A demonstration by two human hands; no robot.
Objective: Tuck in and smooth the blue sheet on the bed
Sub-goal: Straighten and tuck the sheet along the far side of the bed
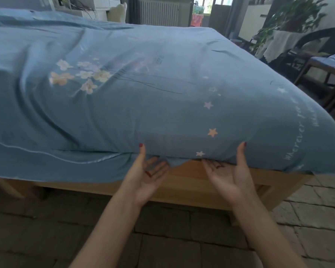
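Observation:
The blue sheet (pixel 162 105), printed with flowers and stars, covers the mattress on a wooden bed frame (pixel 191 182). Left of my hands its edge hangs loose over the frame. At the near edge both hands are palm up. My left hand (pixel 149 175) has its thumb straight up against the side of the sheet, with its fingers relaxed just below the hanging edge. My right hand (pixel 226 175) also presses its thumb up on the sheet's side, and its fingertips reach under the covered mattress edge. Long wrinkles run across the sheet's left part.
A stone-tile floor (pixel 162 238) lies below me. A wooden chair with a blue cushion (pixel 329 64) stands past the bed's right corner, with a draped table and potted plant (pixel 290 20) behind it. A radiator (pixel 159 12) is on the far wall.

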